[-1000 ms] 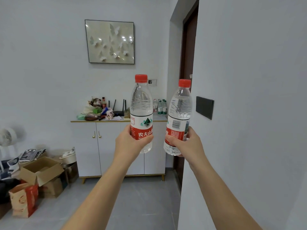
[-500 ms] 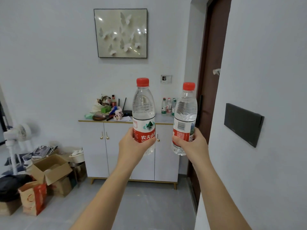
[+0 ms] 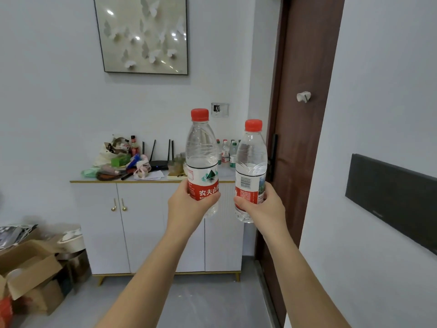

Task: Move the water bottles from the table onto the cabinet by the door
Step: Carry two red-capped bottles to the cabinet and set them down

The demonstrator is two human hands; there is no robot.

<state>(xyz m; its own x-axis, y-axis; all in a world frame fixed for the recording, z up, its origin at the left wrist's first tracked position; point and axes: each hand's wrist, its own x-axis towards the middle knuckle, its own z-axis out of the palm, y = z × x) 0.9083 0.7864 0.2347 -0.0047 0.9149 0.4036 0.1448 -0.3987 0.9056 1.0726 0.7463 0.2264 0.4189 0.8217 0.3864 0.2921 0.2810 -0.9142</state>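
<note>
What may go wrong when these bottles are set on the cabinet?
The cabinet top is crowded: clutter on the left, small bottles at the right end; a new bottle might knock those over. The left hand and right hand grip the left bottle and right bottle low, so either might tip.

L bottle [image 3: 202,162] — clear, red cap, label red w/ white chars & a green mtn logo on a white band. R bottle [image 3: 251,166] — clear, red cap, label red + white w/ black barcode. Cabinet [image 3: 146,221] white, gold trim, gold handles & feet. Small bottles [image 3: 226,152] on it: red & green caps. Router [image 3: 159,165] black. Door [image 3: 305,67] dark brown. Wall [image 3: 47,102] pale grey-white. Picture [image 3: 144,34]: cream w/ white butterflies, black frame. Panel [image 3: 390,192] black. Boxes [image 3: 28,268] brown cardboard. Floor [image 3: 201,299] grey.
</note>
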